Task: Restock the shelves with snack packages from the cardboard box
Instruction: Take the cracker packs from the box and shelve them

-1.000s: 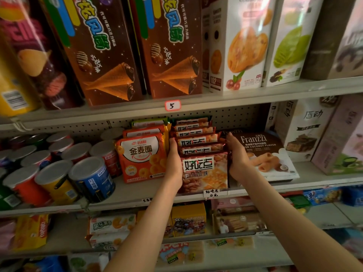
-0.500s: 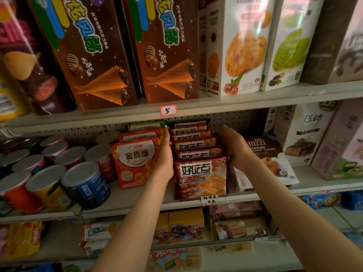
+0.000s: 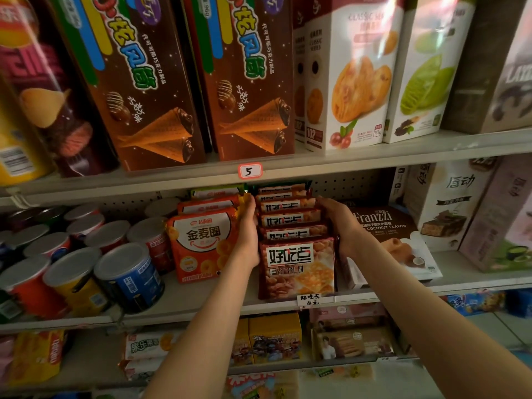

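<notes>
While the row of dark red cracker packets (image 3: 298,266) is standing upright on the middle shelf (image 3: 201,305), one packet behind another from the front lip back toward the pegboard, both hands are flanking it. The packets are soft and would probably be slumping sideways without support. The squeeze from two sides therefore seems to be squaring the file and holding its faces forward above the handwritten price tag (image 3: 309,300) at 6 o'clock.

The left hand (image 3: 247,234) is lying at the row's 9 o'clock, fingers straight and together, with the palm pressing flat against the packets' left edges. It is curling round nothing, and its back is sitting just beside the orange ring-snack packets (image 3: 201,243).

The right hand (image 3: 342,226) is working at 3 o'clock, spread open with the fingers only slightly bent. Its fingertips are reaching the upper right corners of the packets toward the rear, pressing rather than pinching. It is covering part of the flat brown wafer box (image 3: 388,226) lying beside the row.

Further out at 9 o'clock, cans (image 3: 123,272) are crowding the shelf with their lids facing out. At 12 o'clock a tag marked 5 (image 3: 250,170) is hanging on the upper shelf's edge. The cardboard box is not showing, so I am judging this row as getting its finishing tidy.
</notes>
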Demonstrator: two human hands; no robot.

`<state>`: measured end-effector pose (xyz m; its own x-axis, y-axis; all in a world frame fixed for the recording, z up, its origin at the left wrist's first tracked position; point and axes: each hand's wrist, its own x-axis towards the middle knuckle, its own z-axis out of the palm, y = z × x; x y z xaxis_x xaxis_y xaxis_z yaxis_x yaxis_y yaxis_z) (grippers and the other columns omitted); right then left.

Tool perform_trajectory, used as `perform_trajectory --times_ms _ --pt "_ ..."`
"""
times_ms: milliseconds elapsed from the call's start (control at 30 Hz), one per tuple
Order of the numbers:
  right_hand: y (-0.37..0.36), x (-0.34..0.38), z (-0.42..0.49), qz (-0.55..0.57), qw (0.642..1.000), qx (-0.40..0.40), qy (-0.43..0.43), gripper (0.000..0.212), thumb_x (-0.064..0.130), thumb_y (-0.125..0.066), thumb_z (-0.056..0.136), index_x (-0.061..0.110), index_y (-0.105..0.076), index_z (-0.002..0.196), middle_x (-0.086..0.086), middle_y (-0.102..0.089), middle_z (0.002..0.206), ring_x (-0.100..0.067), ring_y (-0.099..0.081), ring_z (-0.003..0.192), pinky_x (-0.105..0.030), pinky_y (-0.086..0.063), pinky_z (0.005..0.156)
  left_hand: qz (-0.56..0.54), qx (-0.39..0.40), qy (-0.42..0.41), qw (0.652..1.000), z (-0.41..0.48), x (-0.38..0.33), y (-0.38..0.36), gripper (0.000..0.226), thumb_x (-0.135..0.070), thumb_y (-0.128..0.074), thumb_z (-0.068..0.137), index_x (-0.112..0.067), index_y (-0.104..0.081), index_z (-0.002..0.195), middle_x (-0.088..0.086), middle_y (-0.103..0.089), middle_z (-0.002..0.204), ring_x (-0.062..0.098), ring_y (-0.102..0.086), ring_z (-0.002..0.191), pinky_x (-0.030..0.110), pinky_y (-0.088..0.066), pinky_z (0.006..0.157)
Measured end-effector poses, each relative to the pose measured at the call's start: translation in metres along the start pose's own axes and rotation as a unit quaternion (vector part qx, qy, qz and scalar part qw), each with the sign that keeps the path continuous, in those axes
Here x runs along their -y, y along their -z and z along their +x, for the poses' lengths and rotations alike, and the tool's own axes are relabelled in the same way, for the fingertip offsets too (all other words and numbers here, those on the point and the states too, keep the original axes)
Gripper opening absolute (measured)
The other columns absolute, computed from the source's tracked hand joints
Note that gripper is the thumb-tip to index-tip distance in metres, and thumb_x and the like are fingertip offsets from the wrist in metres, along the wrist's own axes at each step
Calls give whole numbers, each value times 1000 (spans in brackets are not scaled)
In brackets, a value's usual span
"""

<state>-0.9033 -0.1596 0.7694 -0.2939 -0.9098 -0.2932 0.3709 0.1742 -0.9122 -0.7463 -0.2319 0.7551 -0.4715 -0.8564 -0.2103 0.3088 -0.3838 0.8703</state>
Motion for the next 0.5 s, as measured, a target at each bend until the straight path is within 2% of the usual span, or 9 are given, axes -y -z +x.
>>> perform_trajectory --times_ms 67,167,300,400,500 --pt "-1 -1 -1 8 1000 -3 3 42 43 -50 89 10 -64 110 -14 -72 100 -32 -68 88 -41 -52 84 -2 -1 -1 1000 -2 0 -1 62 -64 -39 89 -17 -60 123 15 -66 116 33 -61 110 46 -49 92" --pt "0 -3 -3 23 1000 3 8 38 41 -51 90 11 -65 107 -13 -73 96 -31 -68 86 -38 -53 78 2 0 -13 1000 -2 4 2 62 -64 -39 89 -17 -59 126 14 -65 119 33 -60 112 46 -49 91" --pt "-1 -1 -5 -4 1000 1 9 40 41 -52 89 9 -64 112 -14 -72 101 -32 -68 90 -40 -53 83 31 -21 -10 999 -4 1 2 62 -65 -38 89 -20 -59 124 13 -65 120 30 -61 110 47 -48 94" --pt "-5 3 -6 -20 1000 -2 1 42 41 -52 89 9 -64 114 -15 -71 103 -33 -67 94 -40 -53 85 66 -42 -3 997 -7 -6 -1 57 -68 -37 87 -23 -63 112 11 -66 116 28 -63 105 45 -49 93" --pt "-5 5 -9 -12 1000 3 2 39 40 -48 92 9 -64 109 -13 -72 97 -30 -68 85 -37 -54 79 91 -70 3 993 -11 -10 -4 60 -70 -35 87 -24 -61 117 9 -66 117 26 -63 106 43 -49 93"
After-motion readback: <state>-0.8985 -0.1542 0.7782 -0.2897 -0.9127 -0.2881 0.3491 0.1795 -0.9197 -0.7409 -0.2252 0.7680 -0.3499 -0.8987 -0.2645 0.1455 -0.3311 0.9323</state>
